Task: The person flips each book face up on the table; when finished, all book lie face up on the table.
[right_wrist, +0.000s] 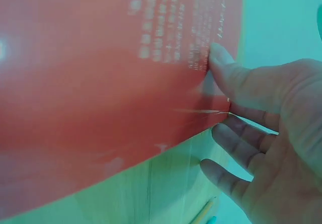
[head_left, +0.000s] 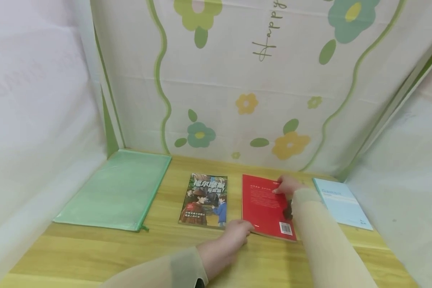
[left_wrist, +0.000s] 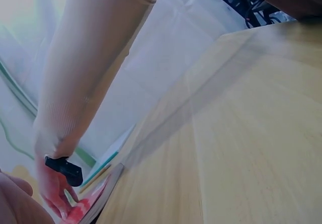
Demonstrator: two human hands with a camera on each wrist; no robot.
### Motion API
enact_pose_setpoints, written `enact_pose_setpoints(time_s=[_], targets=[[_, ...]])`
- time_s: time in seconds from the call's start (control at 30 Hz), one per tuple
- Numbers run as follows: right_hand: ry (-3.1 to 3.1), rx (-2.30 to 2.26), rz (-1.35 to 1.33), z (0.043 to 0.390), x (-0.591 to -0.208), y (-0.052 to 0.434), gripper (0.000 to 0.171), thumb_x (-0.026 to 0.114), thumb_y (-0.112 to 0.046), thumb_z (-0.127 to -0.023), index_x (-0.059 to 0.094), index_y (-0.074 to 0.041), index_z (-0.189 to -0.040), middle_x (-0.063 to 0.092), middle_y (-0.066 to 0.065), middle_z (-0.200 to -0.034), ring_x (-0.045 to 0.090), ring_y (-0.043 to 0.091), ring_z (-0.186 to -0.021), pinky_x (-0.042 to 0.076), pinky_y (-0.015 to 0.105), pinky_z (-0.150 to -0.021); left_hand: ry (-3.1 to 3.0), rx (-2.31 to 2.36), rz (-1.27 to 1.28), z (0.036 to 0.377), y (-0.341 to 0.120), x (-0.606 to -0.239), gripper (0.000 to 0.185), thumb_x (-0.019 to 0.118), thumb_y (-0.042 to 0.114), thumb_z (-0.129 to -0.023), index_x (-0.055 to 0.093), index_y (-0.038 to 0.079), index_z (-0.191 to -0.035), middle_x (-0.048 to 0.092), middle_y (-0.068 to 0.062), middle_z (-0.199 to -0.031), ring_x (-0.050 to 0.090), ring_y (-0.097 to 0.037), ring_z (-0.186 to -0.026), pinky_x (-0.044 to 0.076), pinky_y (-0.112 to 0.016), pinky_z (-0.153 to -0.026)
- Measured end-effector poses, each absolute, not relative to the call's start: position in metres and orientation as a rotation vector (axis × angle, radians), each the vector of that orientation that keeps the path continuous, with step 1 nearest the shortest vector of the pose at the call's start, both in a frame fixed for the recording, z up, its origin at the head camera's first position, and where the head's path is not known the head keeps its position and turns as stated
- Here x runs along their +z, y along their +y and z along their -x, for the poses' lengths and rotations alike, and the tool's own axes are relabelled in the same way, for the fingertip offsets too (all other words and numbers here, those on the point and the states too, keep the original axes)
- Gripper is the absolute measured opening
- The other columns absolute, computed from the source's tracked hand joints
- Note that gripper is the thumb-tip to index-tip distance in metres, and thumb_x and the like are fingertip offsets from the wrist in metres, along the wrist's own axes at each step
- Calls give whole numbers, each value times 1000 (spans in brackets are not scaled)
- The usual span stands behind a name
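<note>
Red book (head_left: 261,210) on wood table (head_left: 165,244), just right of comic-cover book (head_left: 205,202). Right hand (head_left: 289,186) pinching its far-right corner, thumb on top, other fingers kinda spread. Left hand (head_left: 234,238) curled, pinching near corner by comic-cover book. Green zip pouch (head_left: 115,190) left of that, blue booklet (head_left: 342,202) way off right.

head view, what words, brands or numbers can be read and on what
"Happy": back cloth
"福尔摩斯": picture book; smaller lines unclear
"Gamb...", ending unclear: pale blue notebook; other print too small
Red book: print and barcode digits too small
Left cloth: faint letters, unreadable
</note>
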State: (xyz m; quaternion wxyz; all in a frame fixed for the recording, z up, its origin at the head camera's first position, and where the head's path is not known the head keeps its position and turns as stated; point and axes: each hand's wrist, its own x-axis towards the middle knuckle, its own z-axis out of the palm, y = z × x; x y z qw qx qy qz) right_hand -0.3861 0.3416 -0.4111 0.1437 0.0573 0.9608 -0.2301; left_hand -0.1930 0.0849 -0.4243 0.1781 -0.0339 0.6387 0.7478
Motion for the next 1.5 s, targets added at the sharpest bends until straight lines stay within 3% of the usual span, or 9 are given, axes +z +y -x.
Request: enact_pose_setpoints(time_s=[0.23, 0.4, 0.53, 0.73, 0.97, 1.23, 1.5], targets=[[2722, -749, -227, 391, -413, 352, 56, 81, -28, -81, 56, -2, -124, 59, 16, -115, 52, 37, -108, 48, 54, -85, 1789, 2119, 119, 192, 84, -419, 35, 58, 6, -81, 55, -11, -111, 53, -13, -102, 44, -21, -80, 45, -43, -86], [2747, -801, -169, 401, -421, 360, 46, 76, -26, -85, 59, 0, -118, 61, 17, -112, 53, 38, -108, 45, 57, -91, 1787, 2112, 139, 191, 82, -418, 31, 58, 5, -80, 56, -10, -107, 53, -16, -106, 50, -30, -94, 46, -48, -91], [2755, -851, -126, 406, -425, 372, 41, 74, -27, -86, 64, 0, -115, 64, 14, -109, 57, 34, -104, 48, 53, -89, 1786, 2118, 133, 191, 80, -419, 27, 59, 3, -78, 58, -9, -102, 56, -16, -108, 53, -32, -100, 47, -49, -93], [2710, -975, -29, 399, -417, 379, 34, 67, -18, -91, 67, 2, -117, 67, 14, -111, 60, 34, -106, 46, 56, -94, 1785, 2124, 106, 188, 76, -419, 36, 57, 2, -78, 53, -15, -109, 56, -25, -118, 53, -46, -112, 44, -56, -99], [2671, -1112, 18, 390, -413, 378, 29, 56, -7, -94, 64, 5, -119, 66, 17, -113, 61, 32, -104, 48, 52, -95, 1789, 2103, 128, 188, 74, -419, 32, 59, 1, -77, 53, -12, -106, 57, -23, -116, 54, -45, -112, 44, -55, -99], [2654, -1232, -22, 385, -408, 372, 28, 57, -7, -96, 51, 8, -118, 64, 20, -106, 67, 25, -88, 52, 46, -89, 1769, 2083, 135, 187, 71, -418, 32, 58, 2, -78, 54, -13, -106, 59, -25, -118, 55, -46, -114, 46, -54, -98], [2660, -1179, -1, 384, -397, 369, 24, 58, -7, -95, 52, 6, -114, 61, 17, -106, 67, 29, -93, 52, 49, -90, 1758, 2075, 113, 187, 68, -416, 31, 57, 1, -78, 53, -14, -105, 58, -25, -120, 54, -47, -116, 44, -55, -100]])
